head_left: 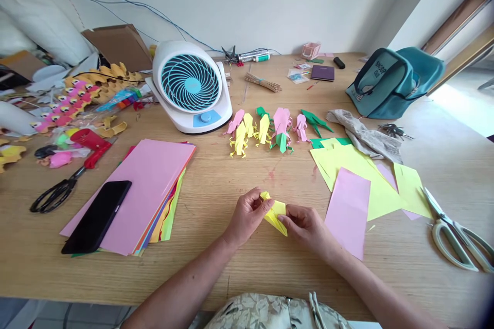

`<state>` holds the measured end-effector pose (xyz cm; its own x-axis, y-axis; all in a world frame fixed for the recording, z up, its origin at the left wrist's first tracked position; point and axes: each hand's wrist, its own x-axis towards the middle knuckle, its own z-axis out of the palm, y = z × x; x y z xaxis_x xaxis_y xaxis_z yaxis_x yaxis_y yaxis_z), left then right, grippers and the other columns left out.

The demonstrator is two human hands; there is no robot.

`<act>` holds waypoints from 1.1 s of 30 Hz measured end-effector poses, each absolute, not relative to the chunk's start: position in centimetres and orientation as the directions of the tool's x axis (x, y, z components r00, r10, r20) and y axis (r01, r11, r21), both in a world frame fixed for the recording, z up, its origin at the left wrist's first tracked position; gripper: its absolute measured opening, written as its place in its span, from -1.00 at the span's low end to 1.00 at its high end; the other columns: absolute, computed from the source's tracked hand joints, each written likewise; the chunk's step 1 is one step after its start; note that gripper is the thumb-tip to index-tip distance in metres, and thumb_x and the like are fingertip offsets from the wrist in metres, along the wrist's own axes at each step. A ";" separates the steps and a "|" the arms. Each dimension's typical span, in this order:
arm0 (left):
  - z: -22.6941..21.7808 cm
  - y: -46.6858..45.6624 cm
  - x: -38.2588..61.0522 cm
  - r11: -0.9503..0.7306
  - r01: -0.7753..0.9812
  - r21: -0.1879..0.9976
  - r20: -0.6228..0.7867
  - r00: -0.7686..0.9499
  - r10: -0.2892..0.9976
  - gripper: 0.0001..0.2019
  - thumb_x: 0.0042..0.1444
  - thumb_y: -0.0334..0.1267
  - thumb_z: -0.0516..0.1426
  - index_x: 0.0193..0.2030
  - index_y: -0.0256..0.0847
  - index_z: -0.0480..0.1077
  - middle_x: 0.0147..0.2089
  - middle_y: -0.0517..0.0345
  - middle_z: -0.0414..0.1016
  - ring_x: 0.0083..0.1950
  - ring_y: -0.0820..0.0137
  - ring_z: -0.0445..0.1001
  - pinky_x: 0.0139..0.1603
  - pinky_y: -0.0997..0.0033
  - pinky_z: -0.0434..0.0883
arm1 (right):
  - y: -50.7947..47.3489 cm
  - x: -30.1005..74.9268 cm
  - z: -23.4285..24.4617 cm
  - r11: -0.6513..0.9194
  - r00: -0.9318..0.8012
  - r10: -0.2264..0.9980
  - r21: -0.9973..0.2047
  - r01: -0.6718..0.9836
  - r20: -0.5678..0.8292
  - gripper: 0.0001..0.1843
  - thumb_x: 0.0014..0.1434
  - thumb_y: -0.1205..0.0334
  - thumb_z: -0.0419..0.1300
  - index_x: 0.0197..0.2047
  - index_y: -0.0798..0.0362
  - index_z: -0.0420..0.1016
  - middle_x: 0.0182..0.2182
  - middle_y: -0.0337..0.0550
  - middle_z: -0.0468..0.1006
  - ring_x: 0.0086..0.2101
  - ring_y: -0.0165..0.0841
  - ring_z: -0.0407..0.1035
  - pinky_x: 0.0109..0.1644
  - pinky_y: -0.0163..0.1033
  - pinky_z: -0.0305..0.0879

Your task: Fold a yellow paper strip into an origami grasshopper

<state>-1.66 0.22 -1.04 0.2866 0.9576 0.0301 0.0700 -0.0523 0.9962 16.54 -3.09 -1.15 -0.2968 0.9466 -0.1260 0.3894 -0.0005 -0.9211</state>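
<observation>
A small folded piece of yellow paper (275, 213) lies just above the wooden table (247, 262), near its front edge. My left hand (249, 215) pinches its left end with thumb and fingers closed. My right hand (304, 226) pinches its right side, fingers curled over the fold. Beyond my hands stands a row of finished folded paper figures (270, 131) in yellow, pink and green.
A stack of coloured paper (150, 185) with a black phone (98, 216) on it lies at left. Loose yellow and pink sheets (358, 185) lie at right, pale scissors (457, 236) beyond them. Black scissors (57, 193), a white fan (191, 85), a teal bag (393, 82).
</observation>
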 end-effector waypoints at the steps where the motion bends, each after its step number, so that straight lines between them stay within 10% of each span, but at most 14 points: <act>1: -1.1 0.2 -1.6 -0.043 0.071 0.997 0.020 0.295 0.955 -0.64 0.20 -0.08 0.17 -0.49 -0.21 0.17 -0.47 0.32 0.06 -0.42 0.52 0.07 -0.40 0.49 0.09 | -3.1 16.6 -1.2 -0.001 -0.287 0.950 -0.921 0.389 -0.122 -0.57 0.26 0.03 0.12 -0.54 0.03 0.10 -0.56 -0.34 0.08 -0.51 -0.48 -0.03 -0.46 -0.30 -0.13; 18: -0.8 0.3 -1.9 0.124 -0.042 0.991 -0.099 0.377 0.921 -0.52 0.17 0.21 0.11 -0.40 -0.24 0.26 -0.50 0.33 0.07 -0.49 0.55 0.01 -0.47 0.51 0.01 | -3.0 16.8 -1.1 0.009 -0.239 0.967 -0.926 0.377 -0.088 -0.56 0.29 -0.03 0.09 -0.53 0.05 0.21 -0.57 -0.33 0.13 -0.51 -0.47 0.02 -0.45 -0.31 -0.08; 24: -1.6 0.2 -1.4 0.096 -0.006 0.995 -0.086 0.388 0.918 -0.63 0.10 0.02 0.24 -0.27 -0.32 0.45 -0.40 0.19 0.34 -0.38 0.48 0.23 -0.34 0.49 0.22 | -3.0 16.8 -1.3 -0.014 -0.221 0.971 -0.943 0.332 -0.092 -0.54 0.27 -0.08 0.11 -0.52 0.06 0.25 -0.58 -0.32 0.16 -0.51 -0.47 0.02 -0.45 -0.30 -0.08; 33: -1.3 0.2 -1.3 0.144 -0.121 0.982 -0.108 0.269 0.957 -0.65 0.05 0.01 0.28 -0.37 -0.28 0.40 -0.48 0.30 0.23 -0.46 0.55 0.12 -0.43 0.52 0.13 | -3.0 16.8 -0.1 -0.015 -0.319 0.938 -0.938 0.348 -0.133 -0.52 0.27 -0.13 0.12 -0.50 0.07 0.31 -0.56 -0.28 0.28 -0.49 -0.43 0.12 -0.42 -0.31 0.02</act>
<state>-1.26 0.23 -1.27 0.2689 0.9571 -0.1075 -0.1209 0.1443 0.9821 16.82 -2.98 -0.06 -0.3191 0.9383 -0.1333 0.3477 -0.0150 -0.9375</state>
